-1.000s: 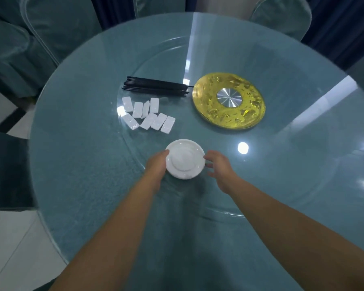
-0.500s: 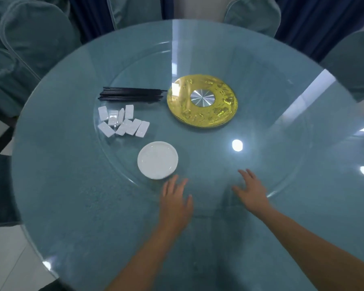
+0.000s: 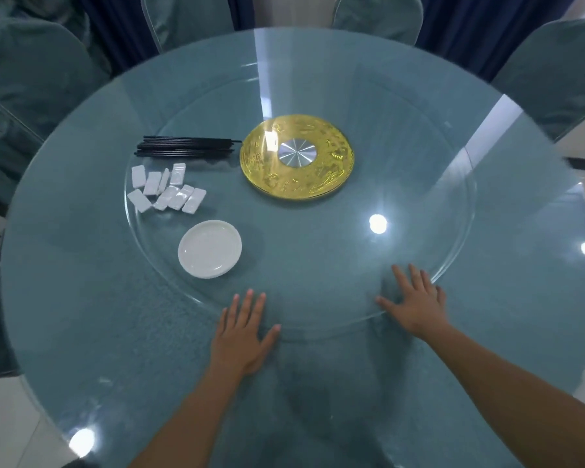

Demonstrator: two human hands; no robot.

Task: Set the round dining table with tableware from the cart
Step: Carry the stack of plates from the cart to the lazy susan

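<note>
A stack of small white plates (image 3: 209, 248) sits on the glass turntable (image 3: 419, 184) of the round table (image 3: 65, 298), left of centre. Behind it lie several white chopstick rests (image 3: 164, 189) and a bundle of black chopsticks (image 3: 186, 147). My left hand (image 3: 242, 332) lies flat with spread fingers at the turntable's near edge, apart from the plates. My right hand (image 3: 416, 300) lies flat with straight fingers on the turntable's near right rim. Neither hand holds anything.
A gold disc with a silver hub (image 3: 297, 155) marks the turntable's centre. Teal-covered chairs (image 3: 38, 69) ring the table at the back, left and right. White floor (image 3: 7, 430) shows at the lower left.
Both hands let go of the white plates and drew back toward me. They now lie flat near the turntable's near edge, and the view has shifted so the plates sit further left.
</note>
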